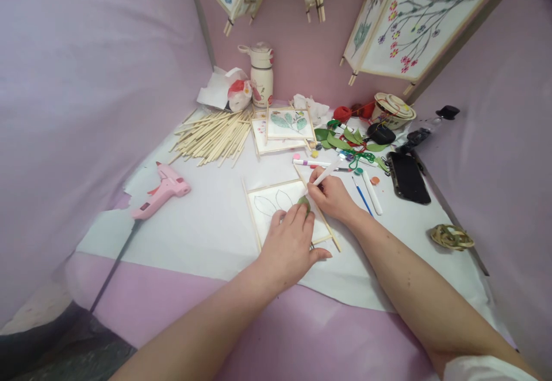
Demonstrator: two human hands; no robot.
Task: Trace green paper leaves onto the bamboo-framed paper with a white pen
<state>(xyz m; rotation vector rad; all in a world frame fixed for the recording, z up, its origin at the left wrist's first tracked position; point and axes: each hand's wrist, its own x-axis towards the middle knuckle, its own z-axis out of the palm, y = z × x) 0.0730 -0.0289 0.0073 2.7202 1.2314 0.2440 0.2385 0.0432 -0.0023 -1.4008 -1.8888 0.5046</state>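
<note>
My right hand point(328, 195) grips a white pen point(328, 169), its tip down by the upper right part of a framed white panel point(262, 219). Leaf-shaped outlines are drawn on that panel, and thin wooden sticks form its frame. My left hand point(290, 238) lies flat across the panel with its fingers outstretched. Its fingertips press on a green leaf point(304, 201) right beside the pen tip. The lower middle of the panel is hidden under this hand.
Left of the panel lie a pink glue gun point(161, 190) and a pile of wooden sticks point(213, 138). Painted panels point(290, 123), loose leaves point(338, 141) and a bottle point(261, 76) stand behind. A phone point(408, 177) and woven ring point(452, 237) are rightward. Painted lanterns point(425, 24) hang above.
</note>
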